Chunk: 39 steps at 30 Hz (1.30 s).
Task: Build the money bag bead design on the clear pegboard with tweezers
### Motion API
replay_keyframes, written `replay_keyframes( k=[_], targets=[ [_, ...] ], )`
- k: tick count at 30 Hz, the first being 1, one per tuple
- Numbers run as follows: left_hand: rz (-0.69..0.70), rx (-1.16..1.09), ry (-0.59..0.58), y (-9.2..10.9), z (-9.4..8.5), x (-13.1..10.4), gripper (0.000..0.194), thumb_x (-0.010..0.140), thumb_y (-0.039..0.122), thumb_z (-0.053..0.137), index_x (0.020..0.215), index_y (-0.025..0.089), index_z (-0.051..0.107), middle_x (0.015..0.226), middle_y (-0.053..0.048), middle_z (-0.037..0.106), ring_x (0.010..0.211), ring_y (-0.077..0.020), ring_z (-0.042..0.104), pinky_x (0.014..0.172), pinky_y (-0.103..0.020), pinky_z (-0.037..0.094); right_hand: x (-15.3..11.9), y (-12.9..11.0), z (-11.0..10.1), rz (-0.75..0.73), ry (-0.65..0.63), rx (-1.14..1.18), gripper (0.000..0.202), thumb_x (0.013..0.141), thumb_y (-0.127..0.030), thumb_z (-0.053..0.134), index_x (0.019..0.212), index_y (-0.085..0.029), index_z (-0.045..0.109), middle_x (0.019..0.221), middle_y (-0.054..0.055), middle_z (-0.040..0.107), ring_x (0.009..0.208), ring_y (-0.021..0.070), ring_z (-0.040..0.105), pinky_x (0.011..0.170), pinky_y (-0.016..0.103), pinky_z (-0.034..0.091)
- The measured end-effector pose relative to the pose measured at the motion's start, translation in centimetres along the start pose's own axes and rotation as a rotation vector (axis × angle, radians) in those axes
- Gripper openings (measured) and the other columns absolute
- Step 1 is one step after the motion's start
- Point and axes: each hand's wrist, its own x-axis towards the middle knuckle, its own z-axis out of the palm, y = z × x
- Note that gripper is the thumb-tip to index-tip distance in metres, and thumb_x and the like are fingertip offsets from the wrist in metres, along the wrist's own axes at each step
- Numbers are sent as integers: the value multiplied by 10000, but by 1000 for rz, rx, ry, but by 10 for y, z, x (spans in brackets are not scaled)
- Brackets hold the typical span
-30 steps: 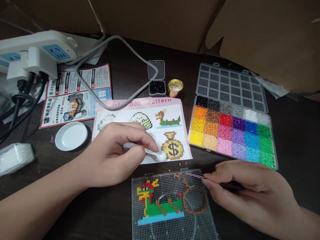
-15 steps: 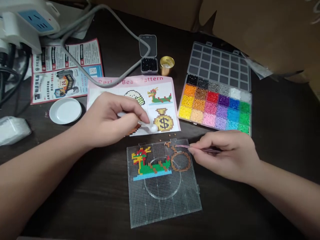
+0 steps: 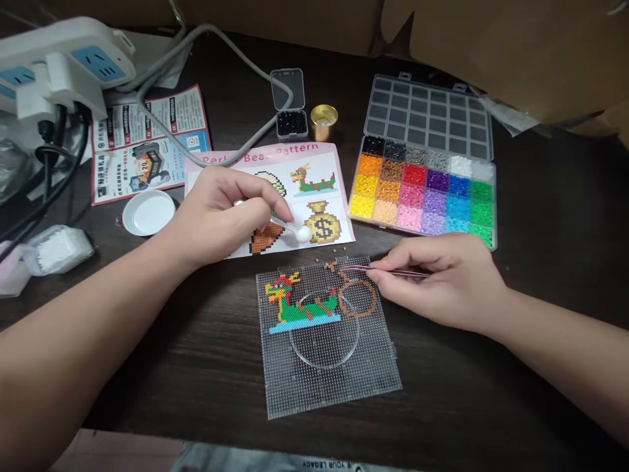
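A clear pegboard [image 3: 334, 373] lies on the dark table with a bead dragon [image 3: 295, 301] and a brown bead ring [image 3: 358, 299] on it. My right hand [image 3: 437, 278] pinches thin tweezers [image 3: 388, 271], whose tip reaches the brown beads at the board's top edge. My left hand [image 3: 221, 213] holds a small white scoop [image 3: 297, 231] over the pink pattern sheet [image 3: 319, 190], which shows a dragon and a money bag. A few loose brown beads [image 3: 334, 250] lie between sheet and board.
An open bead organiser [image 3: 425, 190] with coloured compartments stands at right. A small box of black beads [image 3: 291, 122], a gold cup [image 3: 324, 122], a white dish [image 3: 148, 212], a leaflet [image 3: 147, 144], a power strip [image 3: 63, 65] with cables and a bagged bundle [image 3: 59, 249] lie at left. Cardboard lines the back.
The view has pulled back and tilted, so the whole pegboard shows now. Both hands keep their grips; the tweezers stay at the brown beads near the board's top.
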Motion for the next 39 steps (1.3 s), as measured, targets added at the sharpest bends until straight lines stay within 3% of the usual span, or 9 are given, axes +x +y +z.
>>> replay_keyframes(
  k=[11,17,39],
  targets=[
    [2,-40,-3,-1,0,-1,274,729,23,485,722,154,725,620,1,646,540,-87,525,522,-259,393,2,-1,4,47,192,-44,76,793,-256,714,725,-231,736,633,7,707,476,114,581,403,234,455],
    [5,-9,8,2,1,2,286,685,45,503,646,211,733,635,5,689,559,-105,585,538,-242,405,4,0,5,72,157,-54,107,824,-266,682,758,-214,748,660,9,711,499,104,582,418,212,444],
    [25,14,-17,1,0,2,286,704,30,498,685,186,736,646,3,688,556,-94,581,509,-213,399,6,0,6,48,127,15,53,789,-227,708,769,-199,748,712,26,746,526,114,640,442,196,491]
  ],
)
